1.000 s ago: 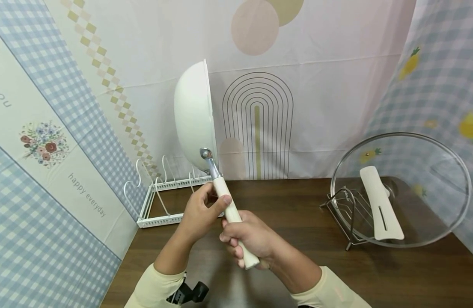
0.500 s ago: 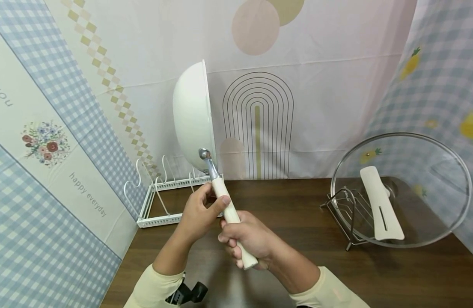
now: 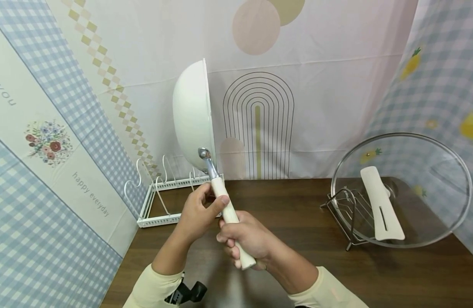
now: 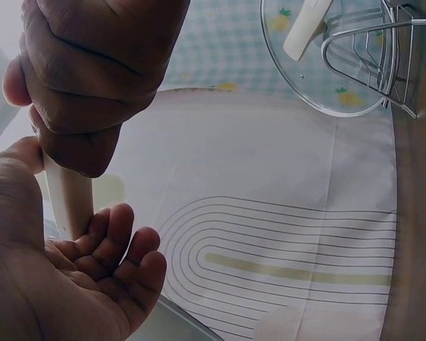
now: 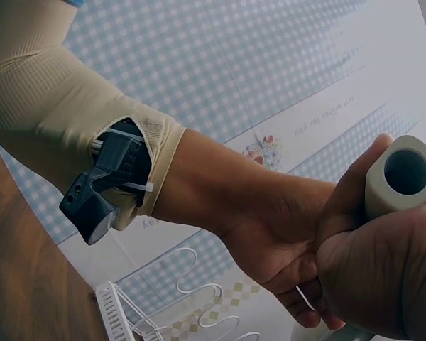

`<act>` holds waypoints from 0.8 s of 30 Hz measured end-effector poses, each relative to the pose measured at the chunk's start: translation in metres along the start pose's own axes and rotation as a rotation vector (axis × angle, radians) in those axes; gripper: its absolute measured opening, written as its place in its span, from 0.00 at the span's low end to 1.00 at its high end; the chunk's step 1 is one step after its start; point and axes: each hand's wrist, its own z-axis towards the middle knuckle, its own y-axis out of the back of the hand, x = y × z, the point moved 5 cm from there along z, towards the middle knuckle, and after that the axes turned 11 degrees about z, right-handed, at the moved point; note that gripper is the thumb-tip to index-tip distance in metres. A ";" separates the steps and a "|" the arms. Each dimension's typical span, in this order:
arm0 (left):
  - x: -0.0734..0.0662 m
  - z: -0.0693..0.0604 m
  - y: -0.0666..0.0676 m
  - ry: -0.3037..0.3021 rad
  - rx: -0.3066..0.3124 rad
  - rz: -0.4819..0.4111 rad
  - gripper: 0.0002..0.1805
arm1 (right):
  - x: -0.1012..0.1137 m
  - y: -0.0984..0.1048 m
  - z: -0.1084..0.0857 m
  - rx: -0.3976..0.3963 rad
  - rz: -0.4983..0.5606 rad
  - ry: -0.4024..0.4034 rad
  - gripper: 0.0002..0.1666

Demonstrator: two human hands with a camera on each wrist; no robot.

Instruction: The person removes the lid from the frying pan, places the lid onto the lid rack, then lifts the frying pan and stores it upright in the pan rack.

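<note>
A white wok point(image 3: 191, 117) is held up on its side in the head view, its rim facing right and its cream handle point(image 3: 230, 214) slanting down toward me. My right hand point(image 3: 249, 237) grips the lower handle with curled fingers; in the right wrist view the handle's hollow end point(image 5: 406, 172) shows. Higher up, near the metal joint point(image 3: 209, 162), my left hand point(image 3: 199, 209) holds the handle between thumb and fingers. In the left wrist view, the left fingers point(image 4: 121, 234) curl beside the handle point(image 4: 69, 199). The wok's inside is hidden.
Behind the wok, a white wire rack point(image 3: 159, 220) stands on the brown table point(image 3: 290, 205) at the left. At right, a glass lid point(image 3: 429, 196) with a white slotted handle point(image 3: 382, 205) leans upright in a metal stand point(image 3: 348, 222). Patterned cloths point(image 3: 317, 107) hang behind.
The handle and both hands have shifted very slightly left. Both hands keep their hold on the wok, and the rack and lid stay where they were.
</note>
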 end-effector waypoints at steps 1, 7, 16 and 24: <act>0.000 0.000 0.000 -0.001 -0.001 -0.001 0.21 | 0.000 0.000 0.000 0.000 0.000 0.001 0.11; 0.000 0.000 0.002 -0.003 -0.003 -0.003 0.20 | 0.000 -0.002 0.002 0.008 0.008 0.003 0.11; 0.001 -0.001 0.003 0.003 -0.007 0.009 0.19 | -0.003 -0.003 0.003 0.010 0.038 -0.004 0.12; 0.001 -0.001 0.003 0.011 -0.013 0.016 0.18 | -0.005 -0.004 0.004 0.020 0.063 0.001 0.12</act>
